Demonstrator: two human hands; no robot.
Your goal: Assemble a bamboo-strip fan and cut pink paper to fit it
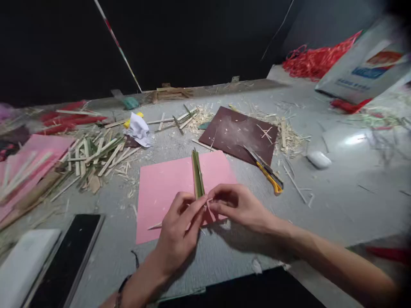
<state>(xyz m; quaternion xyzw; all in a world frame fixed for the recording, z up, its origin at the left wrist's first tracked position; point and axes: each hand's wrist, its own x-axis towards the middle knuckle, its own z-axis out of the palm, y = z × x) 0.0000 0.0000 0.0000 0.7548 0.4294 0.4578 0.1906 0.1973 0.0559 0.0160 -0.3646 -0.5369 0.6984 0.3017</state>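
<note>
"What is the person wearing?"
"A thin, dark bracelet around the left wrist; its finer details are blurred."
"And the rest of the arms?"
"The left hand and right hand are bare, slender-fingered, and the right forearm is bare too."
"That black patch along the bottom?"
"Plain and dark. I can't tell whether it's clothing."

How the tabletop was laid out:
The strip bundle was over the paper sheet, board behind that and to the right, cutting tool across the board's near right corner. Loose sticks sat off left, crumpled paper by their far right side, bag way back right.
</note>
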